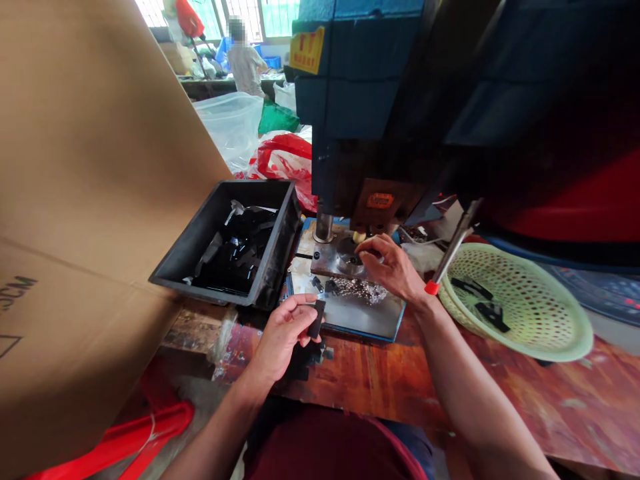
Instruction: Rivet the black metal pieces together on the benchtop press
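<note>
The left hand [285,333] pinches a small black piece [317,319] between thumb and fingers, its grip closed on it, near the front edge of the metal plate [360,313]. The right hand [393,267] reaches to the die block [340,257] under the blue press [350,100], fingertips down on it; whether that grip holds anything I cannot tell. A black bin [270,267] of black pieces sits left, a green basket [560,333] right, on the worktop [500,393].
</note>
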Demonstrator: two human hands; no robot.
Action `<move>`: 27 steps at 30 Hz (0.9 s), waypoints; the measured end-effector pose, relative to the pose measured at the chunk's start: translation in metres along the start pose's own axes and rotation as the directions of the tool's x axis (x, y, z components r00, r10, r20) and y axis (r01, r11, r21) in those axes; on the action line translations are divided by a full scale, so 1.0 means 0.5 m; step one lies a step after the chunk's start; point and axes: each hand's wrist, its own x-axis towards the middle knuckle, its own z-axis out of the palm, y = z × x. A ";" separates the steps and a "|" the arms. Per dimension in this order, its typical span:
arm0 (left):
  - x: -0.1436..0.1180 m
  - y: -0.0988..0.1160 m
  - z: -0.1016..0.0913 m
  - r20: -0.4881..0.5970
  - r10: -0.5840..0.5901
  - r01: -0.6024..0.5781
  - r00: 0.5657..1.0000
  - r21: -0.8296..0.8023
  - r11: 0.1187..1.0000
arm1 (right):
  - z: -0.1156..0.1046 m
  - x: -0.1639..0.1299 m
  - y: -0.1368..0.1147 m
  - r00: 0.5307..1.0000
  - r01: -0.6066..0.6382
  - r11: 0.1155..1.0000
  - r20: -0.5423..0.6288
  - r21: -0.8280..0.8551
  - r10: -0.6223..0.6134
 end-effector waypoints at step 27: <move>-0.007 -0.014 -0.018 -0.011 -0.016 0.016 1.000 -0.006 1.000 | 0.040 -0.032 -0.021 0.991 0.077 0.980 -0.094 -0.183 -0.095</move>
